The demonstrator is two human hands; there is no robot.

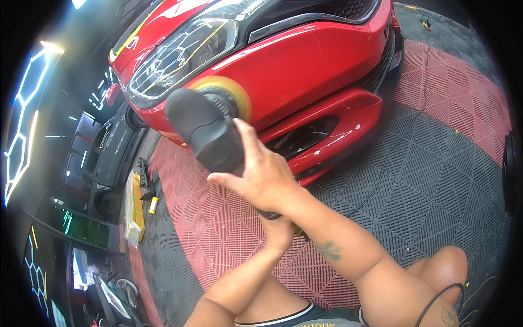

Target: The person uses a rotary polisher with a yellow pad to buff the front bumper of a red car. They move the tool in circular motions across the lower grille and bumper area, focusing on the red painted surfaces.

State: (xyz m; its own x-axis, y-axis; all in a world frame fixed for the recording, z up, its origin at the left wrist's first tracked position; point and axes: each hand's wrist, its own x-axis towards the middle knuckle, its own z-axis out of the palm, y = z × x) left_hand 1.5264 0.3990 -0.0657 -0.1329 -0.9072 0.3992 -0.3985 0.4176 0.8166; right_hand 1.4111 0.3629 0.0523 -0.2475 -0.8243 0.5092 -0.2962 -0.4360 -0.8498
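A black car polisher (208,131) with a yellow foam pad (239,97) is held against the front bumper (299,71) of a red car, just below the headlight (185,54). My right hand (264,174) grips the polisher's body from above, thumb on the near side and a finger stretched along the far side. Below and behind it, my left hand (279,229) is closed around the rear handle; its fingers are mostly hidden by the right wrist. The pad's face against the paint is hidden behind the tool.
Red and grey slatted floor tiles (425,174) spread under the car. A thin dark cable (422,106) crosses them on the right. At left lie a long yellow box (134,207) and a small yellow-and-white bottle (153,205). A dark car (111,144) and a motorbike (111,297) stand farther left.
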